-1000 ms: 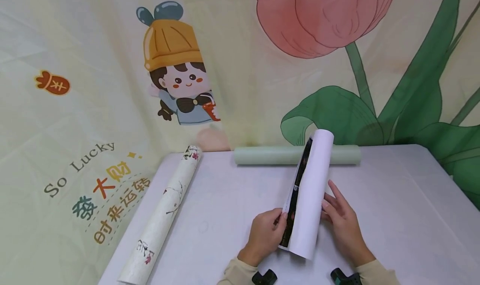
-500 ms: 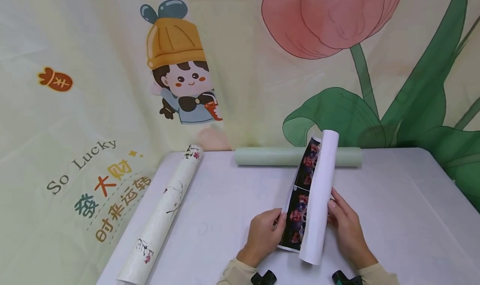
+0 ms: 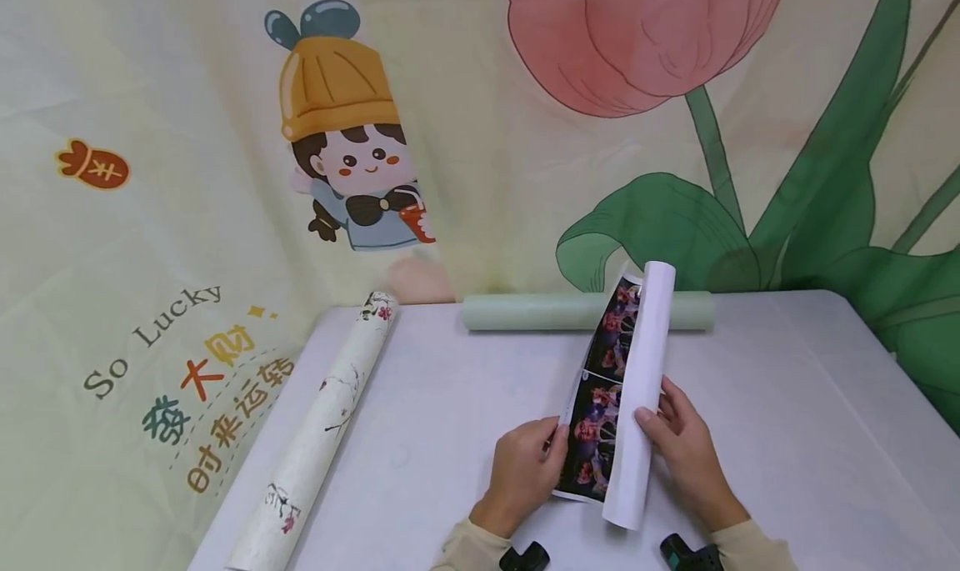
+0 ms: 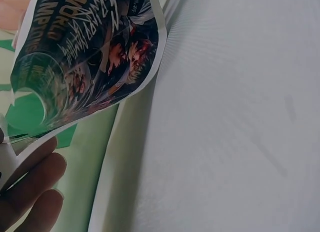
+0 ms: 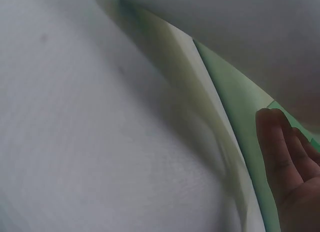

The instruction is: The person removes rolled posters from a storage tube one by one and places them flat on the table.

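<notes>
A partly unrolled poster (image 3: 596, 421) is held tilted above the table, its white back forming a roll along the right side. Dark printed pictures show on its inner face. My left hand (image 3: 525, 471) pinches the poster's left edge between thumb and fingers. My right hand (image 3: 690, 454) holds the rolled side, thumb on the front and fingers partly hidden behind. From the left wrist, the curled poster (image 4: 95, 57) shows lettering and figures, with my left fingers (image 4: 37, 192) under its edge. In the right wrist view, my right fingers (image 5: 280, 152) lie beside the white paper (image 5: 260, 37).
A white roll with printed blossom branches (image 3: 322, 421) lies slanted along the table's left side. A pale green roll (image 3: 525, 313) lies across the back edge, behind the poster. The table (image 3: 787, 404) has a white cover, and a printed curtain (image 3: 480, 137) hangs behind it.
The poster has opened wider, its rolled side moving right and baring more of the dark print. My right thumb has come onto the roll's front. The left hand stays almost in place.
</notes>
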Demonstrator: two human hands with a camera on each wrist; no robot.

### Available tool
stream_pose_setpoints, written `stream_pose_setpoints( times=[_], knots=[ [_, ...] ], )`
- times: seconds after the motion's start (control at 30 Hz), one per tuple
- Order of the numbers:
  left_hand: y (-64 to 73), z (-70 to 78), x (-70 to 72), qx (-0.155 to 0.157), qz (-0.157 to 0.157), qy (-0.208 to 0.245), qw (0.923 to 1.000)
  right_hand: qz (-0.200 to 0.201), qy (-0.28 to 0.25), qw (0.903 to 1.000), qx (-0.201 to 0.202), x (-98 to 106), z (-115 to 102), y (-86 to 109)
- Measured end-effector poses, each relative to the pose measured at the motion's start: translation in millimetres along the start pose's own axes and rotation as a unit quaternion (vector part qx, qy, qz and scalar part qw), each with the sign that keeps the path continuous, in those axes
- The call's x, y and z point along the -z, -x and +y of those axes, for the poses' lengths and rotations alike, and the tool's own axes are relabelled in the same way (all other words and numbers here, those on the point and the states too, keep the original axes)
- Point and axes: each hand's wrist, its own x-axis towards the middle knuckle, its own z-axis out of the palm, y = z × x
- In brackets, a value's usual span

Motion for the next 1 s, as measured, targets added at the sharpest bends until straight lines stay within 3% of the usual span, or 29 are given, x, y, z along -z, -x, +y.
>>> stream_pose_setpoints(
  times=[0.33,0.77,1.0],
  knots=[
    [-1.4,0.4,-0.7,0.009,-0.015,0.017,0.9997,0.026,-0.009,0.9993,0.026,11.3,2.5,1.3],
    [-2.3,3.3,0.7,0.025,-0.01,0.052,0.9983,0.022,0.006,0.9974,0.068,12.8,1.9,-1.6],
    [-1.8,3.3,1.3,0.042,-0.015,0.077,0.996,0.028,0.052,0.9958,0.07,16.2,0.7,-2.5]
  ],
)
